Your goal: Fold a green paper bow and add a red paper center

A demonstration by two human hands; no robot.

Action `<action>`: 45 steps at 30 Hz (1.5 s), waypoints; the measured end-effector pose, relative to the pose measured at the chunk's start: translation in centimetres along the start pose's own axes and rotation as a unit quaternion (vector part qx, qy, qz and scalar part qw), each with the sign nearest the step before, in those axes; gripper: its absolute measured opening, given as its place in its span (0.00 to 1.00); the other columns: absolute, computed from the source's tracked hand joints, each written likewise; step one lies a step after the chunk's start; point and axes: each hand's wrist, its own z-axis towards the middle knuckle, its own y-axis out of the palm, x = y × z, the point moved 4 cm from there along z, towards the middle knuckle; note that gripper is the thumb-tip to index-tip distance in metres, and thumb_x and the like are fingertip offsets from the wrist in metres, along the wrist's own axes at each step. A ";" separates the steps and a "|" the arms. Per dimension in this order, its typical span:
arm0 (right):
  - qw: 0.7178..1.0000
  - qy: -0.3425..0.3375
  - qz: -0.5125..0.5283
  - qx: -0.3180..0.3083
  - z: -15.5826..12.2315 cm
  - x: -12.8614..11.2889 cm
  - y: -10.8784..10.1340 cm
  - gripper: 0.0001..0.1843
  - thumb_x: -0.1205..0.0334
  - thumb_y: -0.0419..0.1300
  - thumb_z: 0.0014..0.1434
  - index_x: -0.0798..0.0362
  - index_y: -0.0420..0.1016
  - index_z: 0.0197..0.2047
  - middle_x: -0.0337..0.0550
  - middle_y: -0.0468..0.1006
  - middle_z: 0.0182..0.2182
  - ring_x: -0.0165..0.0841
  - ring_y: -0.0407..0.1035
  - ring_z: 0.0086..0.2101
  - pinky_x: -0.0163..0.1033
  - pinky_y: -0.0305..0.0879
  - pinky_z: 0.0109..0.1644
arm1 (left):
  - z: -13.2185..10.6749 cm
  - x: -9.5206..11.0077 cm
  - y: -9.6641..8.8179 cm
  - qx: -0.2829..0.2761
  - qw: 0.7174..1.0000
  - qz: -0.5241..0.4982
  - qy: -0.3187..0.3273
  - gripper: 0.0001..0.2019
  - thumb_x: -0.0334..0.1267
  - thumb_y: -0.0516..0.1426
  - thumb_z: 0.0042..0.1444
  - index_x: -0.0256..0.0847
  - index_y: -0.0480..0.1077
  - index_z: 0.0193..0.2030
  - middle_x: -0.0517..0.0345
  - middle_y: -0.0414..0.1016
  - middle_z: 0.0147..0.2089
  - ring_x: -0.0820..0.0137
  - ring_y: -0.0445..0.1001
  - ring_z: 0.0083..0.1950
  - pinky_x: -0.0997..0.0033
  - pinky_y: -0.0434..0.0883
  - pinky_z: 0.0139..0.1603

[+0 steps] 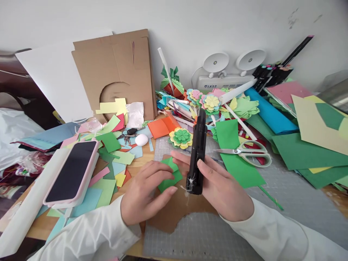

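Centrally, one black tool (198, 152), stood nearly on end above the cutting mat (201, 239), with whitish strands at its near end; right hand (227, 192), grip closed around it. Left hand (148, 188), grip loosely spread with nothing visible in it, just beside folded green paper (176, 177); contact cannot be told. Beneath: brown cardboard (168, 217). To the right: scissors (254, 153), lying on a green sheet (230, 136). To the left: phone (73, 170), screen dark.
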 end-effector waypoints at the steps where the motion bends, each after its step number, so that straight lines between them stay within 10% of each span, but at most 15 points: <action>1: 1.000 -0.002 0.004 0.000 0.0 0.2 0.1 0.14 0.57 0.56 0.63 0.48 0.72 0.51 0.44 0.68 0.59 0.40 0.59 0.60 0.54 0.45 0.67 | 0.1 0.5 -0.3 0.026 1.000 -0.014 -0.011 0.06 0.33 0.56 0.57 0.37 0.69 0.41 0.49 0.73 0.41 0.64 0.72 0.42 0.64 0.71 0.42; 12: 0.996 -0.043 0.036 0.062 -0.8 1.8 1.5 0.12 0.59 0.60 0.59 0.46 0.71 0.48 0.42 0.71 0.56 0.39 0.60 0.58 0.53 0.55 0.62 | 0.7 1.8 0.7 0.022 0.996 -0.051 -0.074 0.04 0.26 0.52 0.59 0.37 0.66 0.37 0.54 0.71 0.36 0.70 0.69 0.38 0.72 0.69 0.38; 24: 0.997 -0.018 0.032 0.070 -1.3 1.7 1.6 0.09 0.59 0.64 0.56 0.49 0.69 0.39 0.42 0.77 0.45 0.38 0.66 0.53 0.50 0.57 0.61 | 1.1 2.8 0.1 0.017 0.997 0.074 0.025 0.08 0.24 0.49 0.55 0.39 0.63 0.29 0.57 0.67 0.26 0.70 0.65 0.29 0.71 0.67 0.31; 45: 0.996 0.017 -0.085 0.023 -2.0 0.8 0.5 0.19 0.59 0.64 0.56 0.45 0.64 0.49 0.39 0.75 0.39 0.35 0.72 0.42 0.44 0.67 0.48 | 0.8 3.6 -0.4 -0.048 0.999 0.000 -0.002 0.09 0.24 0.47 0.54 0.40 0.59 0.26 0.60 0.64 0.24 0.74 0.61 0.26 0.76 0.62 0.25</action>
